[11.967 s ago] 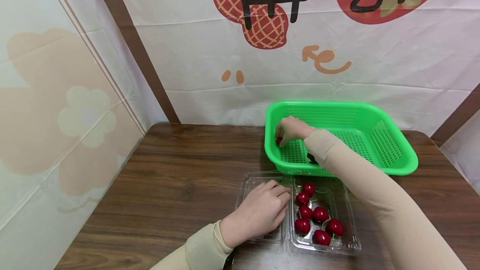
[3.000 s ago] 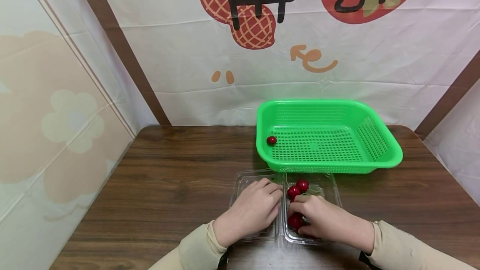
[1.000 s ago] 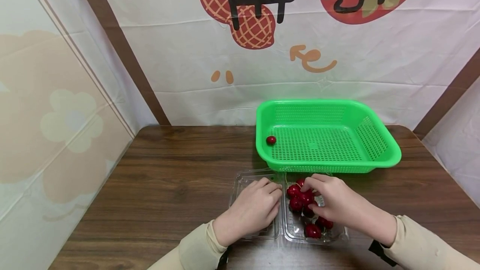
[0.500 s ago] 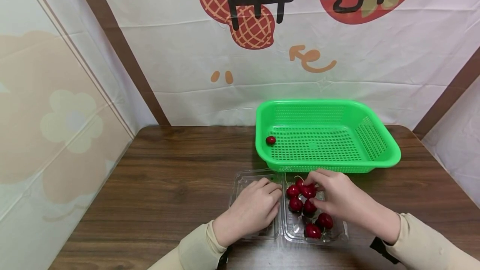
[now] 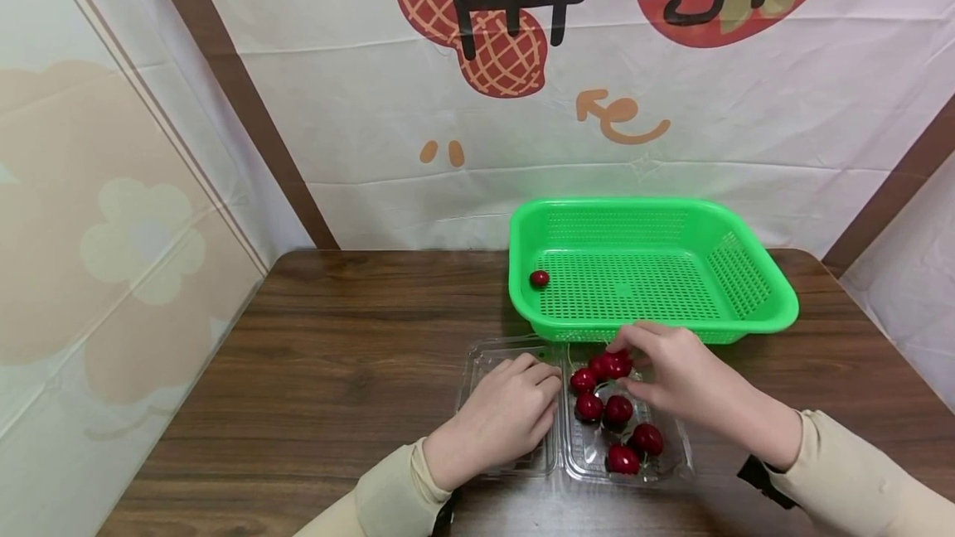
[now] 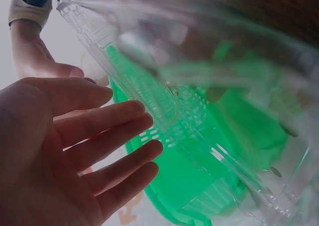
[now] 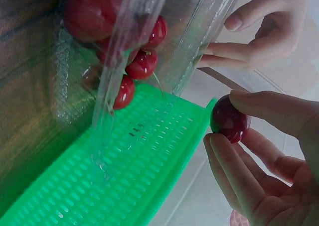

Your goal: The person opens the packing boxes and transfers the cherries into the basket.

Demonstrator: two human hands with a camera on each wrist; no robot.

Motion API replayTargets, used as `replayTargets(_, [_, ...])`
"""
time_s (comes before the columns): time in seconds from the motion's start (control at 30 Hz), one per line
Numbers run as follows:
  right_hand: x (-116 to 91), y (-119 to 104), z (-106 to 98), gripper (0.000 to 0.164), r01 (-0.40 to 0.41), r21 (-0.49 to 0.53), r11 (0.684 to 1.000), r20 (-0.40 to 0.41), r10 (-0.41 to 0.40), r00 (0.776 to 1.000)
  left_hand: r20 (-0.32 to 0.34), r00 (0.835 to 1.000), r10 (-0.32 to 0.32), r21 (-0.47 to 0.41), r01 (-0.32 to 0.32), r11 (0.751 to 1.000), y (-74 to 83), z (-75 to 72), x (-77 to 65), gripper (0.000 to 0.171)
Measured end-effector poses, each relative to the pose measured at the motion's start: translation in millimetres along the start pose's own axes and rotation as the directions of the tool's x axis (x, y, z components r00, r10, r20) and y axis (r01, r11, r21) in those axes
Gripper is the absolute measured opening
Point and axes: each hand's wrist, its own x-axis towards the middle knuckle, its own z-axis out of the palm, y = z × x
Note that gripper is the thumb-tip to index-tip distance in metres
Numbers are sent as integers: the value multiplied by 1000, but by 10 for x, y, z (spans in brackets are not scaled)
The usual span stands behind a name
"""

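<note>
Pinching one red cherry (image 7: 230,119) in the right fingers (image 7: 234,171), thumb and fingertips clamped on it over the far end of one clear tray (image 5: 570,450). Counting six more cherries (image 5: 618,411) in that tray, spread from just left of those fingers toward the near end. Holding the left fingers (image 6: 99,120) straight and slightly apart over one joined clear lid (image 5: 496,352); hard to tell if touching. Just beyond the right fingers, showing one green basket (image 5: 559,330), with one lone cherry (image 5: 540,278) inside, farther left. Set beneath both hands' fingers on one wooden bench (image 5: 358,338).
</note>
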Motion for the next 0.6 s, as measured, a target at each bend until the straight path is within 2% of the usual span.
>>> replayTargets(0.47, [98,47,-92,32,-80,-3,997,33,80,996,1,1000,1,2,-1,1000,-3,-1,-7,18])
replayTargets(0.6, [134,77,-106,30,-69,-10,998,29,69,997,-4,1000,5,3,-5,1000,-3,-1,-8,18])
